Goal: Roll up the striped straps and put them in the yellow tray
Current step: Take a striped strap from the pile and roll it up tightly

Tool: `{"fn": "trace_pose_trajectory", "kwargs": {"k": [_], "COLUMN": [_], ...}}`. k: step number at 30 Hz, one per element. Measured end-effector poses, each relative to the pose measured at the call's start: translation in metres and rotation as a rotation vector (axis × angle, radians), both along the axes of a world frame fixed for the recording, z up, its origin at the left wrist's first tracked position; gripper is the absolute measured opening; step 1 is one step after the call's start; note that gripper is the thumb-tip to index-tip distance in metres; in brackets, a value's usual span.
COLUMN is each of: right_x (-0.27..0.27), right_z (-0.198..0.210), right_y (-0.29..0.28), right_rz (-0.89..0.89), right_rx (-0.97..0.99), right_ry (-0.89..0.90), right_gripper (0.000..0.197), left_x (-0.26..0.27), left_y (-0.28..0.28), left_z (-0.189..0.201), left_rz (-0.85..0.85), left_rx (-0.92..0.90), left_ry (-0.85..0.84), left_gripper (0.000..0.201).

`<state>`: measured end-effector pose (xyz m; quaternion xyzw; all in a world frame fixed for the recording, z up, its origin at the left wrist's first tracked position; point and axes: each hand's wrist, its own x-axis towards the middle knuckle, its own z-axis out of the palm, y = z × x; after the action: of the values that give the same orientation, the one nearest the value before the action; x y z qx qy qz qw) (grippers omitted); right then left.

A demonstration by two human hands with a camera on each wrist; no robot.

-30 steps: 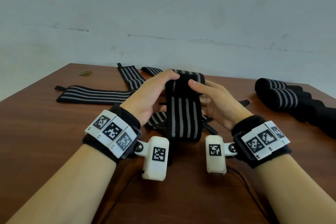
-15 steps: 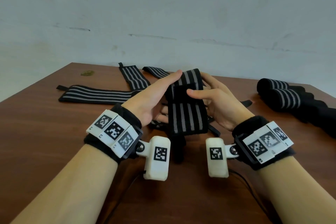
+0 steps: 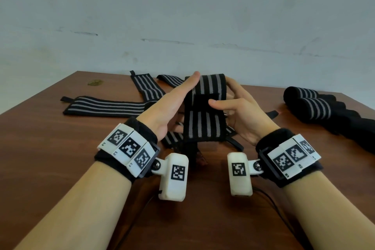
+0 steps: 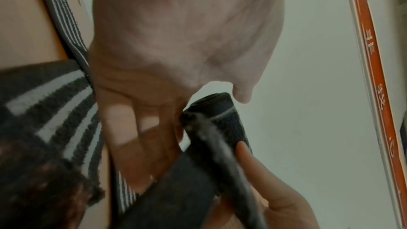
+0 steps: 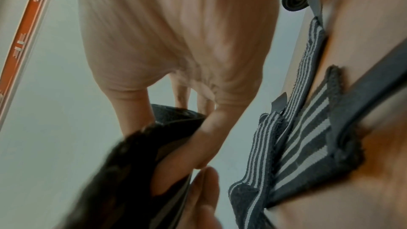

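Meanwhile both hands, left hand (image 3: 172, 105) flat-fingered and right hand (image 3: 241, 113) pinching, roll one striped strap (image 3: 205, 124); rolled ones (image 3: 308, 103) wait, flat straps (image 3: 105, 105) remain, tray seemingly unseen.

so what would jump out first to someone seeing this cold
The striped strap held upright at table centre, its top curled over into a roll, with the left hand flat against one side and the right hand pinching the other. Then the flat straps lying far left and the finished rolls lined up at the right.
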<state>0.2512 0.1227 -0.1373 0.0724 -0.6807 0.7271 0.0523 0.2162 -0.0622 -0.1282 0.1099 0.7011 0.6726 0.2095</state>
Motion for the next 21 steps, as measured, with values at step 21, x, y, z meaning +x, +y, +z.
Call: {"fn": "trace_pose_trajectory", "kwargs": {"k": [21], "right_x": [-0.0059], "right_z": [-0.0063], "right_y": [0.0081], "right_rz": [-0.055], "right_rx": [-0.049], "right_ry": [0.078], "right_gripper": [0.058], "left_x": [0.0003], "left_y": [0.0029], "left_z": [-0.0045], "left_rz": [-0.129], "left_rx": [0.085], "left_ry": [-0.063], "left_gripper": [0.05]}}
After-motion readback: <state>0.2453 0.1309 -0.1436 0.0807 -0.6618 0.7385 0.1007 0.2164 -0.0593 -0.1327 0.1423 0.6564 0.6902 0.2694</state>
